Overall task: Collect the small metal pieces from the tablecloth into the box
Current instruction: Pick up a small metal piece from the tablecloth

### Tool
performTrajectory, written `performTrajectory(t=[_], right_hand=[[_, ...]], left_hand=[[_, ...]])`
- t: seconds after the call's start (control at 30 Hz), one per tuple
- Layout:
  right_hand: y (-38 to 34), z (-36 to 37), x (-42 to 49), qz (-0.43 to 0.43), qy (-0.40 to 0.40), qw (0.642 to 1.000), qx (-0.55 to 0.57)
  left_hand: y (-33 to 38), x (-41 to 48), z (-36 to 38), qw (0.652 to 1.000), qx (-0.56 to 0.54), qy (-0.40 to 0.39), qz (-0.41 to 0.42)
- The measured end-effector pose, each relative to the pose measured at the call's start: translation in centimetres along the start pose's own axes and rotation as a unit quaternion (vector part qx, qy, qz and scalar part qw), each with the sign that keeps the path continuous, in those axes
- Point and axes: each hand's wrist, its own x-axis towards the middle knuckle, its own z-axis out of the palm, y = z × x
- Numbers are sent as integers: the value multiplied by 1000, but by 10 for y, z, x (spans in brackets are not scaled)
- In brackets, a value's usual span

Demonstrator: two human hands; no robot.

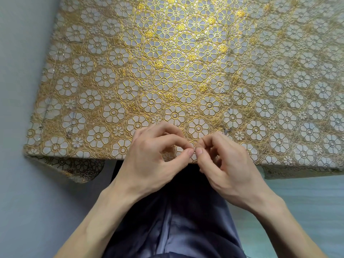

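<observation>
Picking step: my left hand (154, 159) and right hand (227, 162) curl their fingers (189, 151) into pinches at the tablecloth (167, 71) edge. Whether they hold a piece, I cannot tell. Next needs the unseen box.

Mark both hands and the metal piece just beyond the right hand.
left hand (149, 159), head view, back of the hand.
right hand (230, 164), head view, back of the hand.
metal piece (227, 130), head view, its middle.
</observation>
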Motion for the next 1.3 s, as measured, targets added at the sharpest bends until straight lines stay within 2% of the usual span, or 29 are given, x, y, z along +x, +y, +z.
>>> performTrajectory(t=[0.33,0.5,0.67,1.3], right_hand=[[2,-1,2,-19,-21,997,-74],[0,-2,3,-14,-18,999,-35],[1,-3,2,0,-30,1000,2],[-2,-7,2,-29,-46,996,-64]], left_hand=[[1,0,1,999,35,-5,-6],[4,2,-1,999,-31,4,-39],[4,2,-3,998,-48,-8,-47],[5,6,-5,996,-39,-40,-64]])
